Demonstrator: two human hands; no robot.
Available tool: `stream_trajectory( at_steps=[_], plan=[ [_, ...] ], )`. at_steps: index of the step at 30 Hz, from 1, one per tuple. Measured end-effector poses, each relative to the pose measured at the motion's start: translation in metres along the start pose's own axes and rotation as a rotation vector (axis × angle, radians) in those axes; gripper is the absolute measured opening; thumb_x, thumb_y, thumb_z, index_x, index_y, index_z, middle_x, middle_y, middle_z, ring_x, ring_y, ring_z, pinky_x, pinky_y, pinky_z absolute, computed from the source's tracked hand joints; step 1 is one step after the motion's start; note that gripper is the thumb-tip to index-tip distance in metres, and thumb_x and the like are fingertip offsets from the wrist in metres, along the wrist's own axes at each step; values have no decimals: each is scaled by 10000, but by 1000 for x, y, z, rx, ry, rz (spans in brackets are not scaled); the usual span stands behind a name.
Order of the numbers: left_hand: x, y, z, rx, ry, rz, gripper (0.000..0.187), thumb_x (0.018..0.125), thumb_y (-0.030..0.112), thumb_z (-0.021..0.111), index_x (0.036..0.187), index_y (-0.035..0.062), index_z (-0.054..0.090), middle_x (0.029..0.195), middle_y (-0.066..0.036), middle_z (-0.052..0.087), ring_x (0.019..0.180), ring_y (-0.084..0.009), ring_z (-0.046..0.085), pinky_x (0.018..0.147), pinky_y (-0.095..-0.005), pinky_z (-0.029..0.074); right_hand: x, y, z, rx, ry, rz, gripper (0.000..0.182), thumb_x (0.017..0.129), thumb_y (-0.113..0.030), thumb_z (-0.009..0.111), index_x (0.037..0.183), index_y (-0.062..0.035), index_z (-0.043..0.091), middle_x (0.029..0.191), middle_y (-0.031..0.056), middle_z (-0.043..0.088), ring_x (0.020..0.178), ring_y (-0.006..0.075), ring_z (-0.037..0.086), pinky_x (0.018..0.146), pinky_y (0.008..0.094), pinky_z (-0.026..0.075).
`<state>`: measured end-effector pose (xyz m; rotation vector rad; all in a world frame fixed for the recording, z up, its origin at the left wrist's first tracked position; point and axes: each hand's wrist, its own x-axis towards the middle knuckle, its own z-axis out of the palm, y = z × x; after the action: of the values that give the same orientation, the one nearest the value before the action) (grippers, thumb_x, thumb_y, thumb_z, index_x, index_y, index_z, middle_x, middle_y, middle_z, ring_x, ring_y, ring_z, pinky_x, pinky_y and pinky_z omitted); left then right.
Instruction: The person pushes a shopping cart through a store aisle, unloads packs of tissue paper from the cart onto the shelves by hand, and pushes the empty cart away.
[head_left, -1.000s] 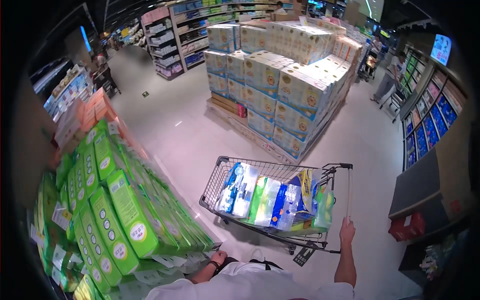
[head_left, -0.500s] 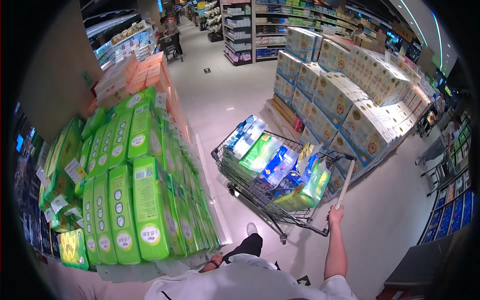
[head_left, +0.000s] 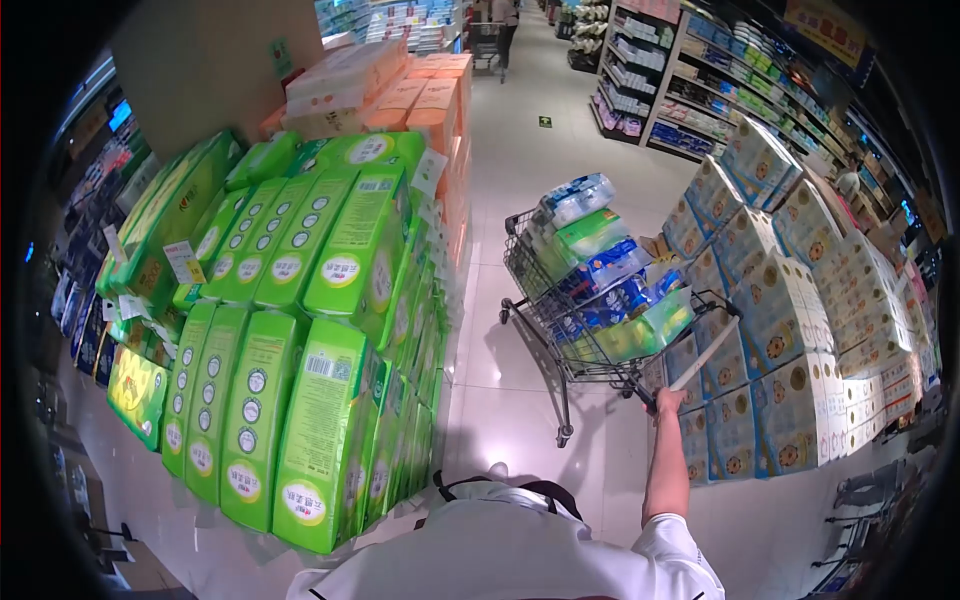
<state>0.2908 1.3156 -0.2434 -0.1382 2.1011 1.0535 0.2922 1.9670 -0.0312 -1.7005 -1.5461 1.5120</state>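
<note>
White short-sleeved shirt; dark strap across the chest; white shoe below.

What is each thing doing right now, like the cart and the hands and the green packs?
shopping cart: loaded with packs, upright on the floor.
right hand: closed on the cart handle.
left hand: out of sight.
green packs: stacked in a display.
white boxes: piled high.

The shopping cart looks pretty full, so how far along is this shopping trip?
Done: the shopping cart is heaped above its rim with blue and green packs. In hand: the right hand has a closed grip on the cart handle, beside the green stacked packs. The left hand is out of sight. Left: the cart stands in the aisle, with no checkout in view.
</note>
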Motion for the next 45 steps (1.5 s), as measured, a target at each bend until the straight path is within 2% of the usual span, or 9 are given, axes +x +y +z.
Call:
stream_trajectory(
  at_steps=[5, 15, 23, 25, 30, 31, 38, 41, 45],
  plan=[
    [11, 36, 14, -71, 55, -6, 301, 914, 358, 658, 1127, 189, 786, 1056, -137, 772, 1051, -321, 722, 925, -400, 561, 56, -83, 94, -22, 84, -78, 801, 872, -19, 578, 1574, -196, 236, 1367, 252, 547, 811, 357, 720, 389, 404, 601],
    [50, 70, 17, 165, 50, -352, 302, 925, 368, 643, 1136, 203, 784, 1063, -146, 768, 1052, -333, 721, 923, -409, 562, 180, -224, 236, -127, 38, -202, 714, 867, -68, 586, 1520, -61, 296, 1218, 306, 625, 733, 407, 724, 410, 416, 598],
    [190, 222, 18, 293, 188, -182, 304, 935, 377, 631, 1142, 214, 783, 1068, -154, 765, 1052, -342, 719, 922, -416, 563, 240, -319, 336, -74, 4, -213, 872, 873, -37, 536, 1623, -77, 91, 1228, 367, 597, 756, 436, 727, 441, 411, 635],
    [239, 273, 6, 224, 242, -87, 292, 929, 374, 661, 1144, 216, 780, 1058, -181, 759, 1025, -355, 726, 908, -445, 566, 250, -347, 359, -135, -28, -178, 768, 885, -53, 534, 1541, -54, 135, 1197, 336, 605, 743, 393, 718, 407, 408, 603],
    [318, 367, -20, -203, 396, -51, 328, 922, 314, 748, 1130, 60, 761, 961, -87, 773, 933, -170, 720, 827, -324, 570, 311, -370, 419, -115, -9, -239, 718, 870, -36, 525, 1482, -45, 148, 1144, 302, 618, 615, 326, 663, 356, 400, 560],
    [336, 369, -19, -284, 396, -72, 338, 881, 410, 751, 1085, 144, 795, 1017, -129, 785, 954, -268, 752, 871, -359, 573, 322, -377, 429, -105, -29, -232, 716, 867, -32, 522, 1481, -49, 155, 1134, 294, 620, 598, 315, 652, 348, 396, 553],
    [396, 379, -29, 178, 110, -231, 293, 896, 367, 713, 1072, 146, 792, 1015, -103, 777, 892, -235, 751, 830, -362, 582, 365, -427, 461, -13, -178, -263, 950, 834, 53, 551, 1607, -88, 17, 1209, 303, 582, 710, 336, 708, 371, 385, 584],
    [434, 405, -69, 187, 30, -344, 270, 885, 346, 701, 1020, 128, 786, 955, -103, 769, 841, -232, 746, 782, -367, 582, 415, -432, 467, -49, -221, -330, 881, 854, 31, 518, 1590, -136, 64, 1002, 214, 641, 621, 255, 683, 347, 368, 551],
    [515, 465, -145, 96, 47, -401, 248, 870, 319, 686, 951, 104, 778, 873, -103, 758, 773, -229, 738, 719, -374, 581, 466, -462, 462, -27, -336, -291, 915, 832, 86, 549, 1589, -159, 98, 1018, 224, 644, 638, 249, 683, 385, 375, 527]
  ],
)
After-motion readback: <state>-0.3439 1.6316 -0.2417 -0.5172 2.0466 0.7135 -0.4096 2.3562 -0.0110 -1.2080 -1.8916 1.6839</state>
